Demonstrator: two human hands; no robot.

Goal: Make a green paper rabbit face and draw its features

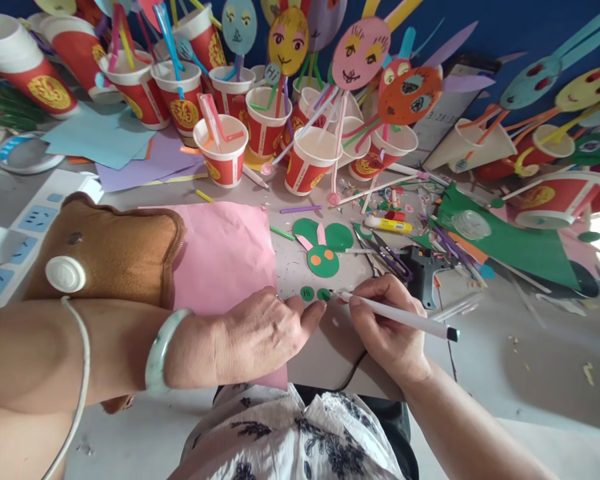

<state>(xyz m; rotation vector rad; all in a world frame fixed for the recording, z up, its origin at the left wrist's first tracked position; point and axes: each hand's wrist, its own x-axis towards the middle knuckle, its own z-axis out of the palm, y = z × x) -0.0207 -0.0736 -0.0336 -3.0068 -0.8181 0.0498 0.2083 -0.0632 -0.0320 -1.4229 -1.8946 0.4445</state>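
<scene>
In my right hand [390, 327] is a white marker pen [405, 317], its black tip on a small green paper circle [323, 294]. My left hand [260, 333] lies on the table with its fingers bent, a fingertip holding down that circle's lower edge. Beside it sits a second green circle [307, 293] with "Hi" written on it. Just above them lies a green paper face [323, 261] with orange eye spots and pink ears. Two larger green paper pieces [338, 237] lie behind the ears.
Pink paper [225, 253] and a brown plush warmer [105, 247] with a cord are at left. Scissors [393, 257], a glue gun [427, 273] and a glue stick [387, 225] lie at right among paper scraps. Several red-and-white paper cups [220, 160] with paper-face figures stand behind.
</scene>
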